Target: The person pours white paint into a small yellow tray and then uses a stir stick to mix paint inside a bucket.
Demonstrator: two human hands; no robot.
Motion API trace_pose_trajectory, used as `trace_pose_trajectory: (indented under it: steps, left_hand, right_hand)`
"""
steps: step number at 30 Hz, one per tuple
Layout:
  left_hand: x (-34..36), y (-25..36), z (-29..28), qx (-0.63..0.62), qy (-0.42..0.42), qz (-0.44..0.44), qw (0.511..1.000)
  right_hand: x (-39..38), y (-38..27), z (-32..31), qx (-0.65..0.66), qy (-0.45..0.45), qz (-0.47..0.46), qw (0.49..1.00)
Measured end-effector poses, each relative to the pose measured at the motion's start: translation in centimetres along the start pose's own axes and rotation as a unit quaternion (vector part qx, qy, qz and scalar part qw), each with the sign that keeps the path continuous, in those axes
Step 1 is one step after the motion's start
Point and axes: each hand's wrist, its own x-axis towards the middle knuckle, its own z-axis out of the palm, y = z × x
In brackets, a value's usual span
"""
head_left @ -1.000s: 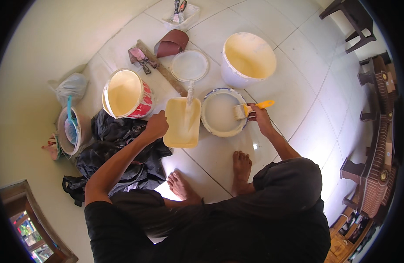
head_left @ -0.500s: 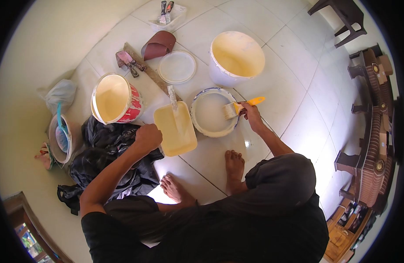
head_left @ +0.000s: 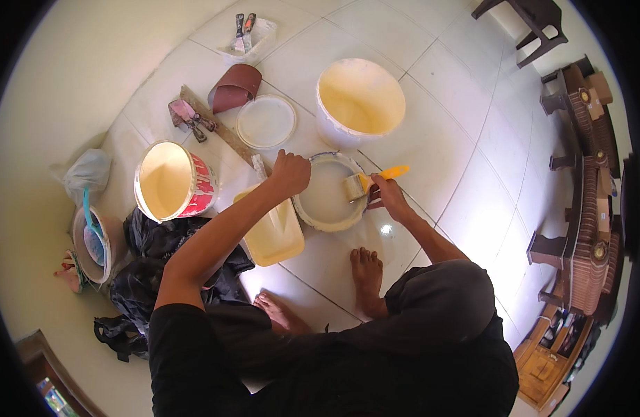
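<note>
You look down on a floor (head_left: pixel 466 139) of large pale glossy tiles, with a bright glare spot (head_left: pixel 386 229) near the centre. Dark carved wooden furniture (head_left: pixel 587 208) lines the edge from two to four o'clock, and a dark stool (head_left: pixel 528 28) stands at one o'clock.

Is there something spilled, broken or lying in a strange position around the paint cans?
Nothing looks spilled or broken. The right hand holds a paintbrush over the round paint can; the left hand grips its rim. The loose lid lies flat on the floor tiles.
</note>
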Motion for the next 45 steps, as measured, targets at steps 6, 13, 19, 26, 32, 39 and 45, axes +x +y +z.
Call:
trace_pose_trajectory:
  steps: [6, 13, 19, 26, 32, 39, 45]
  left_hand:
    - [1.2, -1.8, 3.2, -0.169, 0.066, -0.082, 0.980]
    - [1.7, -1.8, 3.7, -0.272, 0.096, -0.075, 0.955]
    - [1.6, -1.8, 1.7, -0.326, 0.100, -0.054, 0.938]
    - [-0.3, -2.1, -2.0, -0.375, 0.077, -0.045, 0.923]
    - [-2.7, -3.0, -3.9, -0.366, 0.082, -0.033, 0.926]
    - [-6.1, -4.1, -5.1, -0.392, 0.070, -0.059, 0.915]
    - [-7.5, -5.6, -5.0, -0.394, 0.094, -0.030, 0.914]
  right_hand:
    - [0.1, 0.4, 0.5, 0.032, 0.009, -0.013, 0.999]
    - [-0.3, 0.1, -0.5, 0.042, 0.008, -0.043, 0.998]
    - [-1.7, -1.2, -0.9, 0.042, 0.022, -0.052, 0.998]
    - [-4.8, -2.7, 0.1, 0.051, 0.045, -0.049, 0.996]
    - [-7.8, -3.8, 2.2, 0.053, 0.052, -0.077, 0.994]
    - [-8.4, -3.8, 4.1, 0.033, 0.034, -0.112, 0.993]
    - [-9.4, -4.9, 5.6, 0.016, 0.015, -0.134, 0.991]
